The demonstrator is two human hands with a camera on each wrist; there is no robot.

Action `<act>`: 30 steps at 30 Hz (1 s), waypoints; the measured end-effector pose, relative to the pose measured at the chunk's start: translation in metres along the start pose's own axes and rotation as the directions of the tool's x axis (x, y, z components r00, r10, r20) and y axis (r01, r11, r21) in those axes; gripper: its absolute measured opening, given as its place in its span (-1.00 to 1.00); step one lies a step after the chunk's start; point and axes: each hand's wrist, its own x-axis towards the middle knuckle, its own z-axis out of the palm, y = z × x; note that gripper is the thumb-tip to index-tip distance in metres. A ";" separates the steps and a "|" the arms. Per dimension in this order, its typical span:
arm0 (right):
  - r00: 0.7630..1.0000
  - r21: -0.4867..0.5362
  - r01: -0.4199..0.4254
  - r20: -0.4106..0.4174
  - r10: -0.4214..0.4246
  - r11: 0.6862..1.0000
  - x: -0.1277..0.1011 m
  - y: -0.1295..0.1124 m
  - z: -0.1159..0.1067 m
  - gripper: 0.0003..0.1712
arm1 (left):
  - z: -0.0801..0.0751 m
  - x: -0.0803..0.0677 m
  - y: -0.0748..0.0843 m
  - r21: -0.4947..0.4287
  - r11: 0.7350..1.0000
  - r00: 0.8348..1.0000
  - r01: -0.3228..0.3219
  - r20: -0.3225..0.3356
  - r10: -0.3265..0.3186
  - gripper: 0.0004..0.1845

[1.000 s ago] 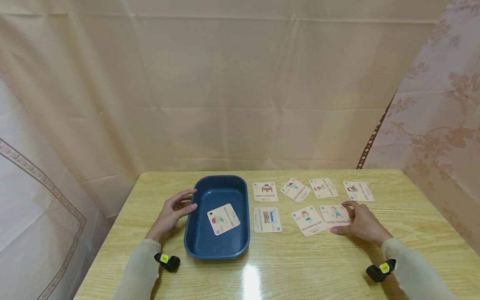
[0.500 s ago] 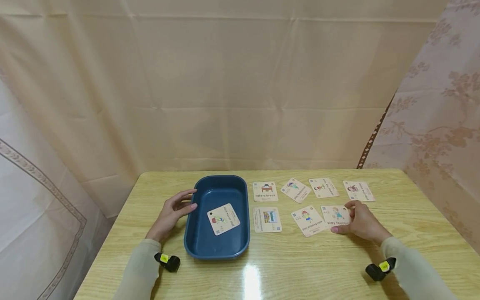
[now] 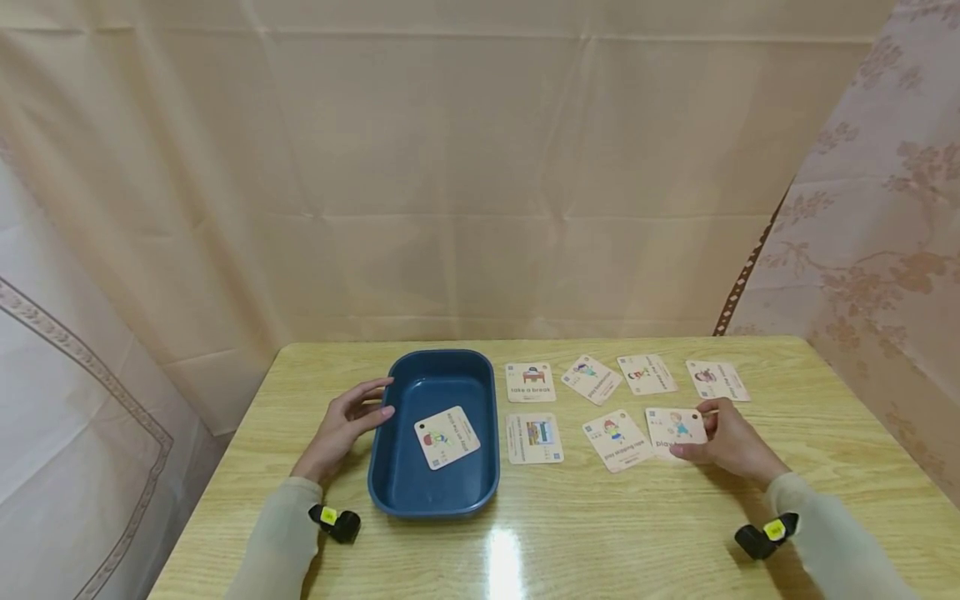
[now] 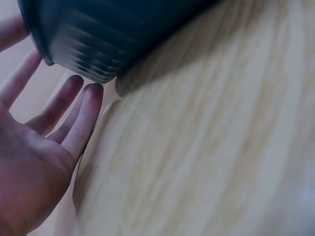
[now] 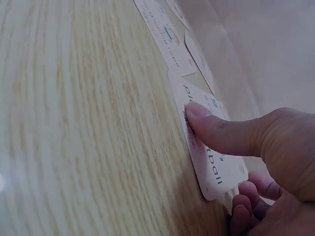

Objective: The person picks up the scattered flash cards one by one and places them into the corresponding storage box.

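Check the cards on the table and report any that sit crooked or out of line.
Two stand out. The second card in the back row is turned at an angle while its neighbours lie roughly square. The front-row card under the right hand, the play football card, is pinched at its edge, thumb on top, so it looks partly raised. Nothing looks spilled or damaged.

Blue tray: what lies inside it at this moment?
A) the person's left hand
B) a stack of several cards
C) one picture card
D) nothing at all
C: the head view shows a single picture card lying flat on the floor of the blue tray, while the left hand rests outside against the tray's left wall and the other cards lie on the table.
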 end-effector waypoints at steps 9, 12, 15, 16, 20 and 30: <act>1.000 0.037 0.027 -0.016 -0.027 0.999 0.001 0.009 -0.004 -0.23 | 0.000 0.001 -0.001 0.005 1.000 1.000 -0.004 -0.004 0.004 -0.41; 0.999 0.060 0.037 -0.010 -0.037 0.998 0.000 0.010 -0.006 -0.36 | 0.000 0.001 -0.001 0.006 1.000 1.000 -0.006 -0.005 0.006 -0.42; 0.999 0.086 0.042 -0.006 -0.042 0.995 -0.001 0.009 -0.009 -0.48 | 0.000 0.001 0.000 0.006 1.000 1.000 -0.003 -0.006 0.003 -0.42; 0.999 0.101 0.039 0.003 -0.039 0.994 -0.001 0.009 -0.010 -0.51 | 0.000 0.001 0.000 0.006 1.000 1.000 -0.001 -0.006 0.001 -0.41; 0.999 0.147 0.025 0.035 -0.031 0.989 -0.003 0.010 -0.014 -0.62 | 0.000 0.001 0.000 0.005 1.000 1.000 0.004 -0.005 -0.004 -0.41; 0.994 0.263 0.033 0.089 -0.058 0.964 -0.003 0.020 -0.018 -0.71 | 0.001 0.001 -0.001 0.010 1.000 1.000 -0.003 -0.007 0.003 -0.42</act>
